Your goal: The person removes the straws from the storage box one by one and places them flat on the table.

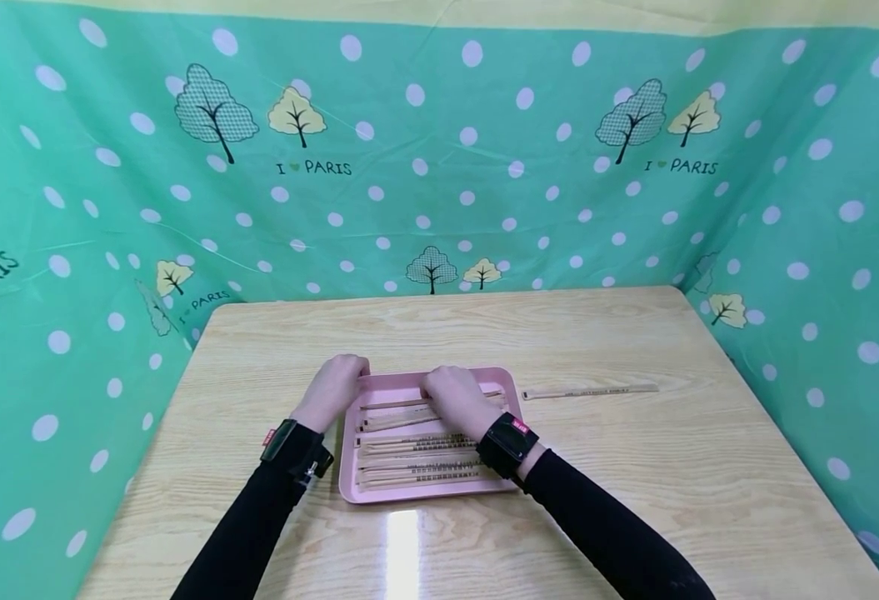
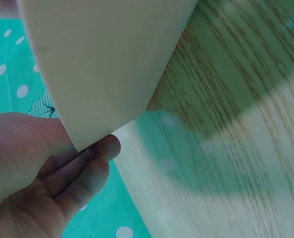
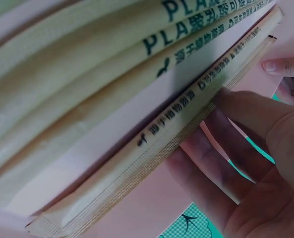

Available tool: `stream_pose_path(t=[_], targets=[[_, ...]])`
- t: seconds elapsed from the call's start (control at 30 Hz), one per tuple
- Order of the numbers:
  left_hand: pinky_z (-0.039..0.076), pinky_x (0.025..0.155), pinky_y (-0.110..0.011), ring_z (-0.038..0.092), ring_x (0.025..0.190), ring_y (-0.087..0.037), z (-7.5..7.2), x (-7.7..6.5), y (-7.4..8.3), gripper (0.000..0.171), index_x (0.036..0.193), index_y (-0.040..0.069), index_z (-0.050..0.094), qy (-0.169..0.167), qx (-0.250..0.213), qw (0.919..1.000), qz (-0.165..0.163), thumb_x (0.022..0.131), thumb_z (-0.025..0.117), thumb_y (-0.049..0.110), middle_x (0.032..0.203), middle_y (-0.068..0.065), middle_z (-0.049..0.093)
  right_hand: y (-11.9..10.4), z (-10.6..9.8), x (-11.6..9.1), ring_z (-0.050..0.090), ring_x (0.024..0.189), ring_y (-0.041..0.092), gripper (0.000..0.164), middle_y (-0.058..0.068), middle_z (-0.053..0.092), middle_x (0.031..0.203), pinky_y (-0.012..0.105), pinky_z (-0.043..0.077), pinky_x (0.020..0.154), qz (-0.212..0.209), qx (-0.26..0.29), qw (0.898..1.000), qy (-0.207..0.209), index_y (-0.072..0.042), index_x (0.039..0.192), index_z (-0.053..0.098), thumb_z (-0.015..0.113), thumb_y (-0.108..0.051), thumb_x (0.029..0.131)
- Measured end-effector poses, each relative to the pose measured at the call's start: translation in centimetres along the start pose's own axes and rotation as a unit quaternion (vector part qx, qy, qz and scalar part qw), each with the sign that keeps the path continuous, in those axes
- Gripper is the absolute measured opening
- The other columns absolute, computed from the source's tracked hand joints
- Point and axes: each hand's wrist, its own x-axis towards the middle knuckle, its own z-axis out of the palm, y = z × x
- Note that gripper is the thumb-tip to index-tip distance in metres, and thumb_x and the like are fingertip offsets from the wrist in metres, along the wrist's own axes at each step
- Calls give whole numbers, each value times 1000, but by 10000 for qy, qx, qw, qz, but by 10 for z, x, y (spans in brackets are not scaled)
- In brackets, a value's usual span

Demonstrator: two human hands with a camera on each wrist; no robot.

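A shallow pink tray (image 1: 351, 467) stands on the table with several paper-wrapped straws (image 1: 424, 473) lying crosswise in it, in separate rows. My left hand (image 1: 337, 385) grips the tray's far left corner. In the left wrist view its fingers curl at the corner, beside the tray's plain outer side. My right hand (image 1: 457, 402) is over the far part of the tray. In the right wrist view it pinches a wrapped straw (image 3: 151, 131) between thumb and fingers, with dark print along the wrapper. More wrapped straws, marked PLA, lie alongside.
One wrapped straw (image 1: 591, 392) lies on the wooden table (image 1: 634, 483) to the right of the tray. A green dotted cloth (image 1: 439, 158) stands behind the table and along both sides.
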Motion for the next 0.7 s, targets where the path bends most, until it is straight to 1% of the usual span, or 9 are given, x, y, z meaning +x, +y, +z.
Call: stream_pose_path(t=[0.23, 0.33, 0.47, 0.53, 0.6, 0.7], targets=[[59, 74, -44, 71, 79, -28, -1, -1, 0, 23, 79, 2, 70, 3, -55, 10000, -16, 90, 63, -17, 83, -13, 74, 1, 3, 3, 63, 67, 17, 28, 1, 71, 75, 33, 52, 60, 50, -97, 9999, -47, -13, 71, 66, 76, 1, 93], [60, 74, -45, 72, 79, -30, -1, -1, 0, 24, 79, 2, 70, 14, -40, 10000, -4, 89, 62, -19, 83, -14, 75, 1, 4, 4, 61, 65, 17, 30, 1, 70, 73, 32, 51, 58, 21, -125, 9999, 1, -13, 69, 63, 75, 2, 92], [60, 74, -46, 73, 80, -31, -1, -1, 1, 24, 79, 1, 71, 36, 10, 10000, 54, 86, 60, -20, 83, -14, 75, 2, 6, 4, 53, 61, 14, 37, 1, 64, 69, 31, 45, 56, -19, -143, 9999, 51, -14, 66, 54, 74, 3, 93], [60, 75, -46, 73, 81, -31, -2, -1, 1, 23, 80, 1, 71, -2, 4, 10000, 11, 88, 61, -19, 84, -15, 76, 2, 6, 4, 48, 60, 14, 40, 0, 60, 67, 30, 42, 55, -32, -147, 9999, 70, -15, 66, 50, 73, 3, 93], [61, 76, -46, 74, 82, -32, -2, -1, 2, 22, 81, 0, 72, -41, -23, 10000, -36, 89, 62, -18, 85, -15, 76, 3, 6, 4, 46, 60, 13, 40, 1, 60, 67, 29, 40, 54, -60, -145, 9998, 106, -15, 67, 50, 73, 3, 95], [61, 77, -45, 74, 82, -31, -2, 0, 2, 20, 82, 0, 72, -81, -74, 9999, -101, 92, 65, -15, 86, -15, 76, 3, 6, 3, 48, 60, 13, 34, 2, 63, 68, 28, 41, 54, -107, -196, 9996, 182, -13, 69, 57, 73, 1, 96]])
